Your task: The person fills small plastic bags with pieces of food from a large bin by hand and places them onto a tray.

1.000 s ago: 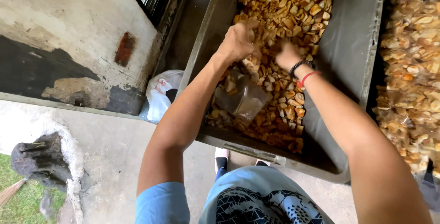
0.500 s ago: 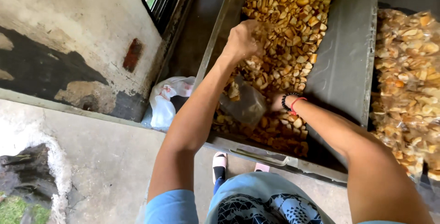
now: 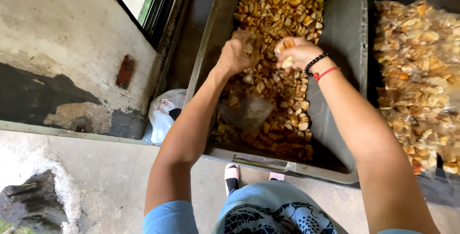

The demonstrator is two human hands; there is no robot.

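Observation:
A large grey plastic tub (image 3: 341, 47) holds a heap of small golden-brown fried pieces (image 3: 282, 9). My left hand (image 3: 235, 54) grips the rim of a clear plastic bag (image 3: 247, 112) that hangs down over the heap with a few pieces inside. My right hand (image 3: 297, 52), with a black bead bracelet and a red string at the wrist, is closed on a handful of the pieces right beside the bag's mouth.
Several filled clear bags of the same pieces (image 3: 417, 71) lie to the right of the tub. A white plastic bag (image 3: 165, 112) sits on the concrete floor left of the tub, by a worn wall (image 3: 62, 47) and a dark window frame (image 3: 163, 4).
My right hand has risen from low in the heap with a handful, up to the bag's mouth. My left hand has lifted the bag's rim slightly.

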